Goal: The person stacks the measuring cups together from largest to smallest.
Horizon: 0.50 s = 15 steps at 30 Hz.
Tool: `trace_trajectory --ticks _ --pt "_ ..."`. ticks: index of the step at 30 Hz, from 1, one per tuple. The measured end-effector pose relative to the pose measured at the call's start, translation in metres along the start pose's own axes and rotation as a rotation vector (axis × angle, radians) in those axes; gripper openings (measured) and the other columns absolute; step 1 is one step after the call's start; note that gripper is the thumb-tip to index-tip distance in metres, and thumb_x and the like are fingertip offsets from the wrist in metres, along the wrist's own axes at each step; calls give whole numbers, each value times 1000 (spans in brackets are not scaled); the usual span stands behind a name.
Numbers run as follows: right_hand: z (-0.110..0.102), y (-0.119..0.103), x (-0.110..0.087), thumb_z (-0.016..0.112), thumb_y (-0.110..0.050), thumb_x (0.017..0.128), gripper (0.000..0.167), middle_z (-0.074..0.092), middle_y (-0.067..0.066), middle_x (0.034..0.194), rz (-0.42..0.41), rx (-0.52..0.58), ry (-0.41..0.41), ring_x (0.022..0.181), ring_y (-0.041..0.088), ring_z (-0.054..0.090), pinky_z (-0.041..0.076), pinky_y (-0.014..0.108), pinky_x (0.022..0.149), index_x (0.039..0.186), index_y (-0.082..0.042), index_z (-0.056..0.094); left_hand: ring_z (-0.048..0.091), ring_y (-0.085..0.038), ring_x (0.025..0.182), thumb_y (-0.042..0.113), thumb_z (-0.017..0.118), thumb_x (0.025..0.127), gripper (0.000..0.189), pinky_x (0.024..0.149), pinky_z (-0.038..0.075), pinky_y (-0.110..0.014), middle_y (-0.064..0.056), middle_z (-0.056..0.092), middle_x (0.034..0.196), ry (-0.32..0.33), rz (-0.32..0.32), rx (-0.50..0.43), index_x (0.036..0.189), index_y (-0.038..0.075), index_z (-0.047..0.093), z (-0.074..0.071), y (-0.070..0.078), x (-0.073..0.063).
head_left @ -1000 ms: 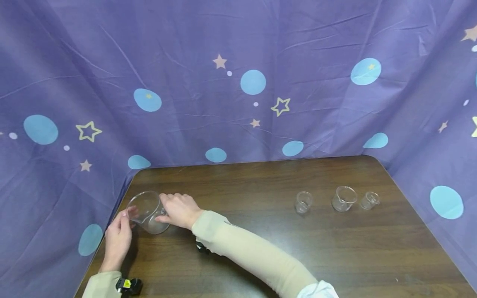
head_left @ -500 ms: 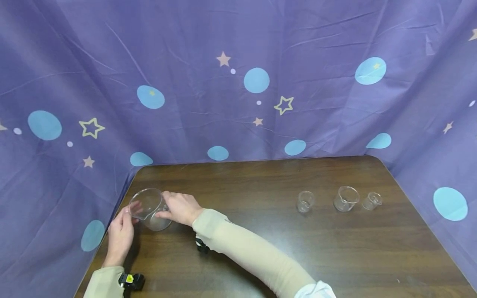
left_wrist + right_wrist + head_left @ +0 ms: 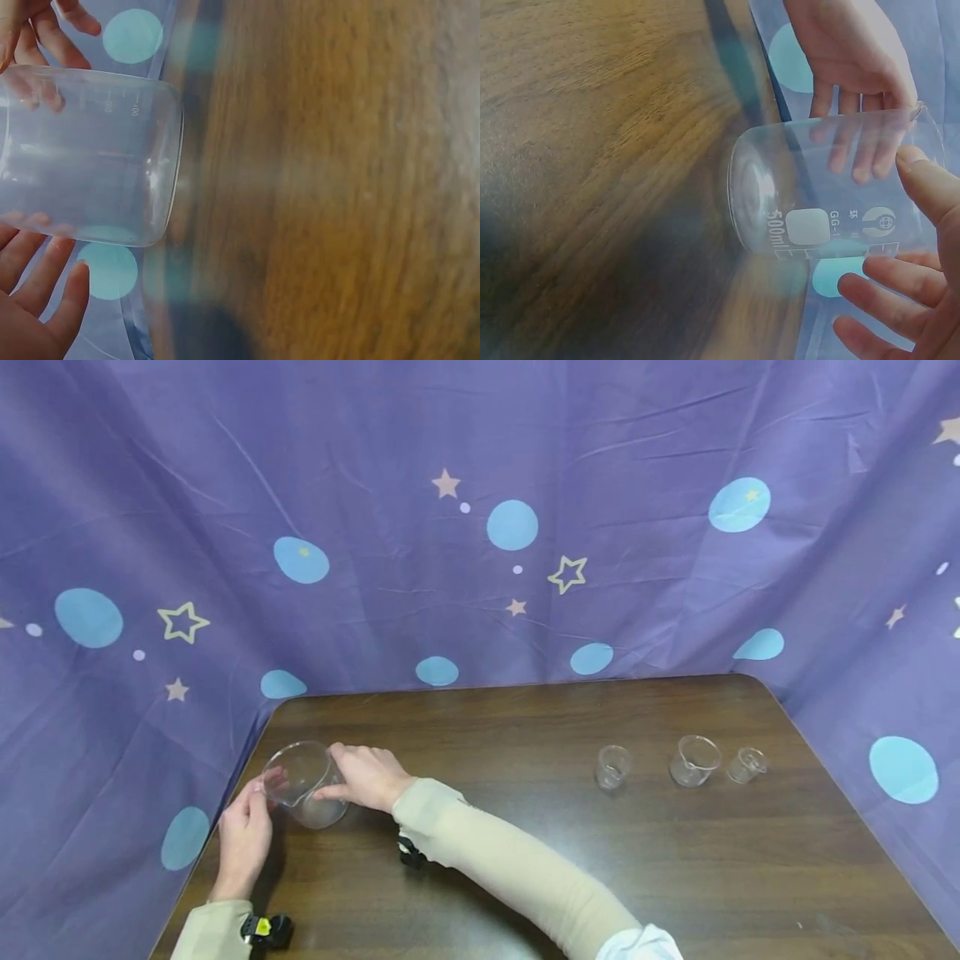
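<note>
Over the table [image 3: 495, 743], 2 hands [image 3: 244, 839] [image 3: 370, 777] hold 1 clear glass beaker [image 3: 298, 774] between them

The table [image 3: 517, 727] over there is dark brown, wood-grained and rounded at its far corners, with a soft shine across the middle. Toward its right side stand a small beaker [image 3: 613, 767] on its own, then a wider beaker [image 3: 693, 762] with a third beaker [image 3: 747, 766] just beside it.

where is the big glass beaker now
In the head view, the big glass beaker is held between the hands at the left end of the table, far from the three smaller glass vessels on the right.
</note>
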State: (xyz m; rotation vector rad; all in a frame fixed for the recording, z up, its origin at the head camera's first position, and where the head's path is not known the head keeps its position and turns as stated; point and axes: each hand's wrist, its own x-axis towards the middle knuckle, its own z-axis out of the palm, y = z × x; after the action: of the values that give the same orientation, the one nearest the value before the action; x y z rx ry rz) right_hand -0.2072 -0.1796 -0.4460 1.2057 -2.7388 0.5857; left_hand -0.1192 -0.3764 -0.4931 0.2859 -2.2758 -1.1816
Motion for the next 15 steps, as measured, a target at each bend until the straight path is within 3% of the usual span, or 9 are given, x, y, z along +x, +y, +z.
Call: trace_trajectory --ticks 9,15 --pt "-11 6 -8 75 -62 88 58 73 -14 110 -16 63 2 88 0 67 53 17 68 126 -19 64 63 11 98 12 36 113 40 78 48 -8 -20 72 125 5 34 -4 128 1 71 3 11 -5" --pt "-24 14 -16 77 -59 88 61 74 -11 118 -11 106 -6 96 3 70 56 19 75 131 -18 64 63 11 100 11 38 112 38 80 47 -8 -22 72 122 -7 94 8 127 0 72 7 24 -7"
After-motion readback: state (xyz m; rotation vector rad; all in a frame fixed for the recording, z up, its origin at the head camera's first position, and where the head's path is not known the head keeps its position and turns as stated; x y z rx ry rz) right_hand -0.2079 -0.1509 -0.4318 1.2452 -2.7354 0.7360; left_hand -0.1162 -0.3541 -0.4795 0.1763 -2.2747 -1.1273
